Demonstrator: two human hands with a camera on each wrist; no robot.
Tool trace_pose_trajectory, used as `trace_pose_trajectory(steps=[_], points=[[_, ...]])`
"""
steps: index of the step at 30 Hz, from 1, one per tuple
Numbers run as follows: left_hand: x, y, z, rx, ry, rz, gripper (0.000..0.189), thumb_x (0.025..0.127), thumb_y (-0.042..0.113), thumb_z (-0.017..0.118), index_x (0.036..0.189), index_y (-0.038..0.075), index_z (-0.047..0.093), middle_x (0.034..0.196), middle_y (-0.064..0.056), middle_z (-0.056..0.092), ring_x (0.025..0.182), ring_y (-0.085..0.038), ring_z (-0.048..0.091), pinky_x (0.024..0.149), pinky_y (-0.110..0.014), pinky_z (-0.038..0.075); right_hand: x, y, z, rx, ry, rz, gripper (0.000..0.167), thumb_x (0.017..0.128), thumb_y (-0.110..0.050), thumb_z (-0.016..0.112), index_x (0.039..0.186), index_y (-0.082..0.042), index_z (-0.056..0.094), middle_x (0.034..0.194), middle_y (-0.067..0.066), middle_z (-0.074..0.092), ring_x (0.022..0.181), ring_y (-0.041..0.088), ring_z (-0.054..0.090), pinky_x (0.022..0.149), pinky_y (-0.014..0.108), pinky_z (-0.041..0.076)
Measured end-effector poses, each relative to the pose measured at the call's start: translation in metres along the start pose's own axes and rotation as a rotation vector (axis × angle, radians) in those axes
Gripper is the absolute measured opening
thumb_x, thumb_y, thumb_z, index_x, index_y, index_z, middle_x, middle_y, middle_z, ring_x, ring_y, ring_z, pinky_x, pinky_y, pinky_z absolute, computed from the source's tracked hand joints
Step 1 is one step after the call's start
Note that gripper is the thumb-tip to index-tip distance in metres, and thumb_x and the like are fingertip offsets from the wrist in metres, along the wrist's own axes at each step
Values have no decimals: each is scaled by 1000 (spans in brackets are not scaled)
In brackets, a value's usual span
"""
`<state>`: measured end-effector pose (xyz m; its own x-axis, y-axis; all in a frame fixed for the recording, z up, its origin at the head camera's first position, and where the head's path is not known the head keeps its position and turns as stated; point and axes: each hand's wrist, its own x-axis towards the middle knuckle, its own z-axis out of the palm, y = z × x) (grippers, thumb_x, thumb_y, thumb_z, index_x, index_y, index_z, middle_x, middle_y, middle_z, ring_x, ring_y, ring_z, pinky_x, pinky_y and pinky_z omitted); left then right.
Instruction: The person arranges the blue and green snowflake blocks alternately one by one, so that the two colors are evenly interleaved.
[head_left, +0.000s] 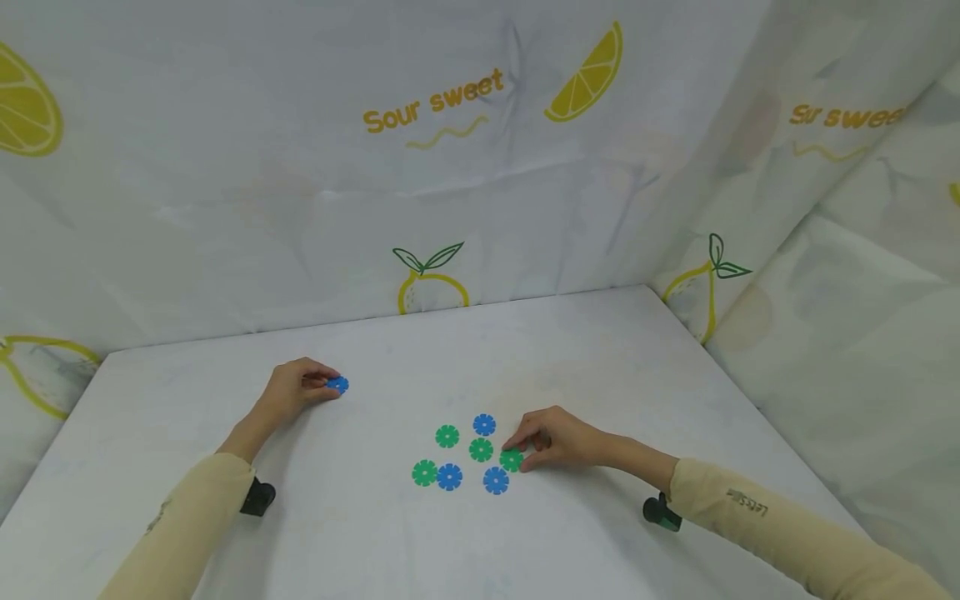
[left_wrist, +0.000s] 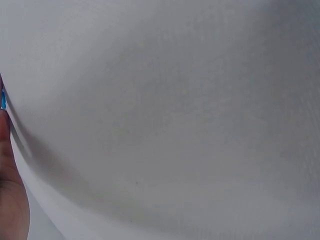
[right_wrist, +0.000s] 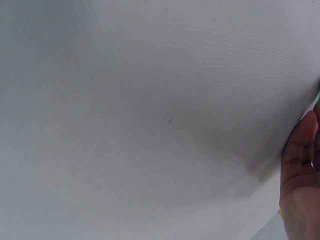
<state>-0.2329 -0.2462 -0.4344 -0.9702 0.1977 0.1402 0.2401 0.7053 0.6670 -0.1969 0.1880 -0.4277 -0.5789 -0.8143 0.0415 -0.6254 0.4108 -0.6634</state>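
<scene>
In the head view my left hand pinches a blue notched plastic disc between thumb and fingers, over the left part of the table. A sliver of that blue disc shows at the left edge of the left wrist view, above the thumb. My right hand has thumb and fingertips on opposite edges of a green notched disc, at the right side of a loose group. Just left of it lies another green disc, with a blue disc behind and a blue disc in front.
Farther left in the group are a green disc, a green disc and a blue disc; the last two sit edge to edge. The white table meets a lemon-print curtain at the back and right.
</scene>
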Motion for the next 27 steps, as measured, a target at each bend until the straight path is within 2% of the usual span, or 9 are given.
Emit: trace_pose_trajectory(steps=[8, 22, 27], points=[[-2, -1, -4, 17, -5, -26, 27, 80, 9, 77, 103, -4, 70, 101, -19, 65, 91, -31, 63, 83, -44, 53, 0, -1, -1, -14, -8, 13, 30, 78, -13, 79, 106, -7, 74, 88, -2, 66, 69, 11, 53, 60, 18, 47], [3, -3, -4, 46, -21, 29, 23, 77, 8, 79, 97, -2, 73, 92, -13, 66, 84, -26, 62, 78, -40, 55, 1, 0, 0, 11, 0, 21, 29, 77, -13, 80, 105, -8, 74, 91, -2, 66, 69, 12, 53, 60, 19, 48], [8, 1, -6, 74, -58, 31, 23, 77, 6, 79, 96, -5, 72, 89, -13, 65, 83, -28, 63, 78, -42, 54, 1, 0, -2, 24, 4, 39, 28, 76, -14, 82, 102, -10, 73, 94, -3, 67, 69, 11, 54, 60, 19, 48]])
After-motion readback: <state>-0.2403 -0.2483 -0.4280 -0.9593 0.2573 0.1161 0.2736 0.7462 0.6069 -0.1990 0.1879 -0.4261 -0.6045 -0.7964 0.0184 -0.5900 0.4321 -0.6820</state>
